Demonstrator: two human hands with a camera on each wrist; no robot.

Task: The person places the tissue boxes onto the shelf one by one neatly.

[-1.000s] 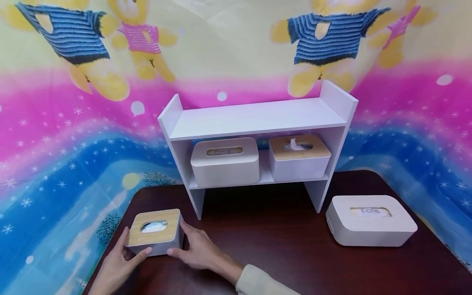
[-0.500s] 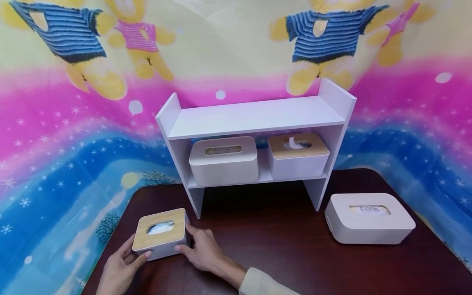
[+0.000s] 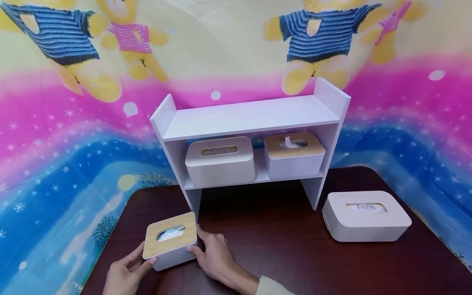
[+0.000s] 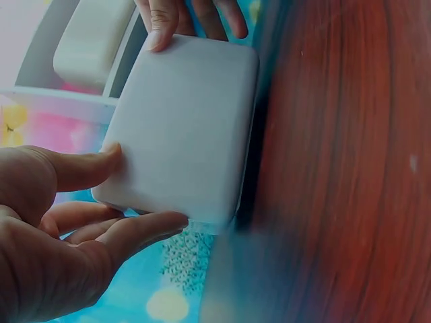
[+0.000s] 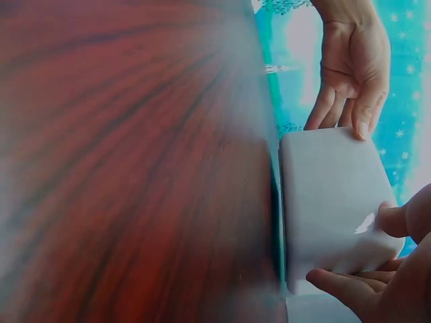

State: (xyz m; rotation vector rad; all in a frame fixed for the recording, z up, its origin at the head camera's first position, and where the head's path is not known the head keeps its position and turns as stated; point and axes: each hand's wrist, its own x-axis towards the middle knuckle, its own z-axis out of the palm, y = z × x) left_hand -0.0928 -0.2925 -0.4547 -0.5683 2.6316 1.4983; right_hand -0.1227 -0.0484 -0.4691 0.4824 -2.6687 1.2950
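A small tissue box (image 3: pixel 175 259) with white sides and a wood-look lid is held between both hands at the table's left. My left hand (image 3: pixel 127 270) grips its left end, thumb on the near side. At the opposite end, my right hand (image 3: pixel 217 256) holds it the same way. The oval slot in the lid shows tissue inside. In the left wrist view, the box's plain side (image 4: pixel 182 128) faces the camera, thumbs pressing on it. A narrow gap shows between the box (image 5: pixel 337 195) and the table in the right wrist view.
Behind stands a white two-tier shelf (image 3: pixel 250 119). Its lower tier carries a white tissue box (image 3: pixel 220 170) and a wood-lidded one (image 3: pixel 295 166). Another white tissue box (image 3: pixel 368 233) lies at the right of the dark table (image 3: pixel 287 246). A patterned cloth (image 3: pixel 228 49) hangs behind.
Both hands have moved the small tissue box to the right and nearer the person, turning it slightly. The other boxes and the shelf stay put; the head view has shifted a little.
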